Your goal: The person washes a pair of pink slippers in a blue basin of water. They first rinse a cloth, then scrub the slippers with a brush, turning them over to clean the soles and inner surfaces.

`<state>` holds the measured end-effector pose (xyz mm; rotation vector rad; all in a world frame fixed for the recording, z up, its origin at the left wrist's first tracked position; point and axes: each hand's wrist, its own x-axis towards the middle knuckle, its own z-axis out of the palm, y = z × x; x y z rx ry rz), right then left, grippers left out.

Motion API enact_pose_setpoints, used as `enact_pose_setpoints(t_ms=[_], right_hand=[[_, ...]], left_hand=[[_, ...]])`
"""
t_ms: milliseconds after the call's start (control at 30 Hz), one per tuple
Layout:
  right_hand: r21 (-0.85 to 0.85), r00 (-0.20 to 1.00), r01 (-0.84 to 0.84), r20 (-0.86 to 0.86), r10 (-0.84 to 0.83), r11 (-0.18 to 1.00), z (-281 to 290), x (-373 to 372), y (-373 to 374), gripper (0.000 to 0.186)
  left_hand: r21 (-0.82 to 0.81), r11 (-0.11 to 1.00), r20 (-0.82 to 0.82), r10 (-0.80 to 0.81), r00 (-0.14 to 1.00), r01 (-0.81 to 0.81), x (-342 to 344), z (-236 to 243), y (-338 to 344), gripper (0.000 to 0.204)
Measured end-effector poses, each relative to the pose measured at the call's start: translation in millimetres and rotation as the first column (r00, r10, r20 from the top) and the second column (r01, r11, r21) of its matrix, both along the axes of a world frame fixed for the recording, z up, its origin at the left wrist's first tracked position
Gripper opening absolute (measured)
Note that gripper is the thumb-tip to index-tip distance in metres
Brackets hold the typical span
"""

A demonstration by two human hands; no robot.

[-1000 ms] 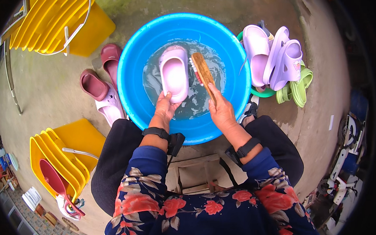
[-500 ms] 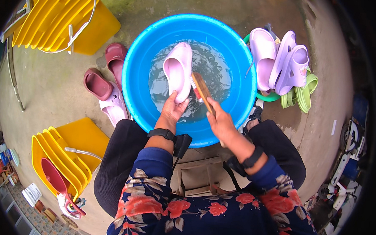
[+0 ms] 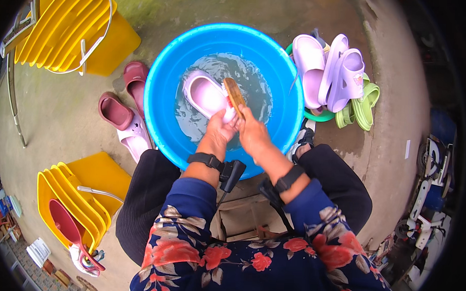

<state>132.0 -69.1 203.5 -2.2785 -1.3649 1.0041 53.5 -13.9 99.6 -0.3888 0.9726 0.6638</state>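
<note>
A blue basin [image 3: 154, 122] of water stands in front of me. Over the water, my left hand [image 3: 220, 128] grips a pale pink slipper [image 3: 201, 96] by its heel end, its foot opening facing up and its toe pointing to the upper left. My right hand [image 3: 254, 133] is closed round a wooden scrubbing brush [image 3: 235, 93]. The brush lies against the slipper's right side, close to my left hand. Most of its bristles are hidden behind the wood and the slipper.
Right of the basin, lilac slippers [image 3: 346, 80] and green slippers [image 3: 367, 107] are heaped by a green rim [image 3: 320, 117]. Dark red clogs [image 3: 115, 110] and a pink clog [image 3: 134, 137] lie left. Stacked yellow buckets [image 3: 112, 46] stand far left; more yellow buckets [image 3: 99, 173] hold a red scoop [image 3: 63, 218].
The slipper has tilted toward the upper left and dropped slightly toward the water. My right hand has brought the brush left, onto the slipper's side. The whole view has shifted a little.
</note>
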Motion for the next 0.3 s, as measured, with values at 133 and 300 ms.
enact_pose_setpoints(t_ms=[133, 300], right_hand=[[-0.094, 0.999, -0.021, 0.028, 0.024, 0.995, 7.0, 9.4, -9.4, 0.034], [-0.137, 0.989, -0.083, -0.133, 0.065, 0.987, 21.4, 8.2, -58.7, 0.042]], left_hand=[[-0.121, 0.992, 0.021, 0.023, 1.0, -0.02, -5.4, 2.1, -10.6, 0.031], [-0.22, 0.975, 0.071, 0.037, 0.997, -0.02, -23.9, -8.9, -12.5, 0.033]])
